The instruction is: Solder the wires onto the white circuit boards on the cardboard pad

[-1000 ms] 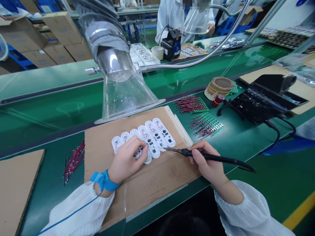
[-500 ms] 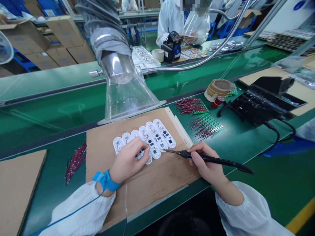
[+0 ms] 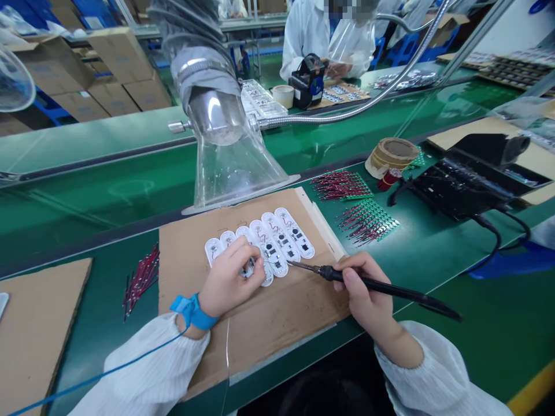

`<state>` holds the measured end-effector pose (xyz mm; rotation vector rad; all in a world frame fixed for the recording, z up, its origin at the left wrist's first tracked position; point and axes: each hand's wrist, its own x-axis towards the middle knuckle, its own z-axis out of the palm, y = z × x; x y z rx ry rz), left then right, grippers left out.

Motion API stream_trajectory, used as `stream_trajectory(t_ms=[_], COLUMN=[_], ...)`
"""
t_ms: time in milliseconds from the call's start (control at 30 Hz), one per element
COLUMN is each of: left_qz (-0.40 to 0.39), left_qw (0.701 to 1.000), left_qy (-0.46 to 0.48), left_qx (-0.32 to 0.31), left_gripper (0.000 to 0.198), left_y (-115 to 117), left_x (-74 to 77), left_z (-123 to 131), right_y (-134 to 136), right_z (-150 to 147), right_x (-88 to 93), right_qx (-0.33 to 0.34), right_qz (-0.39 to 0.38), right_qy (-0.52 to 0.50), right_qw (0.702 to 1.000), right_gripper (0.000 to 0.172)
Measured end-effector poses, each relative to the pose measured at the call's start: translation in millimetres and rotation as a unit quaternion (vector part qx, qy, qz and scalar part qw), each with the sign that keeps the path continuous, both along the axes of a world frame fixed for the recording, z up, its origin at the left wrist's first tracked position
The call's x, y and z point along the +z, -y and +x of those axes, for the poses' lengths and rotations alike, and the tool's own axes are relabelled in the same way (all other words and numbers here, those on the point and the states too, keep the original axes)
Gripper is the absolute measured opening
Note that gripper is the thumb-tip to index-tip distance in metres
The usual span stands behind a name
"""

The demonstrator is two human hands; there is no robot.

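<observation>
We are pinning a row of white circuit boards [image 3: 269, 245] against a cardboard sheet [image 3: 277, 329] with our left hand [image 3: 229, 283], its fingers curled down over them. Our right hand [image 3: 366, 294] is gripping a soldering iron [image 3: 381, 283] like a pen, its tip reaching the edge of a board. A blue wrist strap [image 3: 191, 311] is circling our left wrist. A bundle of red wires [image 3: 141, 283] is lying on the green counter [image 3: 477, 312] left of the sheet, and two green strips with red wires [image 3: 355, 202] are sitting to its right. A clear fume hood [image 3: 234, 167] is hanging just above the sheet's far edge, while a co-worker [image 3: 321, 40] is working across the counter.
</observation>
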<state>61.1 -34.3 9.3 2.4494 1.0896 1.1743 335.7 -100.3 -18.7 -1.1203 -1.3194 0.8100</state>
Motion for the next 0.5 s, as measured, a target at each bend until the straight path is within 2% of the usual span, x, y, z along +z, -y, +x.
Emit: stream_trajectory(t_ms=[133, 333, 500], left_qz=[-0.003, -0.015, -0.019], left_qw=[1.0, 1.0, 0.999], left_qy=[-0.008, -0.013, -0.018], left_qx=[-0.014, -0.024, -0.031], left_gripper=[0.02, 0.018, 0.018], left_y=[-0.6, -0.9, -1.1], left_x=[-0.9, -2.6, -2.8], left_z=[0.7, 0.4, 1.0], right_y=[-0.8, -1.2, -2.7], right_z=[5.2, 4.3, 3.9], right_x=[-5.6, -0.7, 0.3], right_qx=[0.003, 0.016, 0.013], right_qz=[-0.002, 0.011, 0.008], right_qy=[0.032, 0.073, 0.073], right_qw=[0.999, 0.997, 0.997], right_gripper=[0.026, 0.021, 0.027])
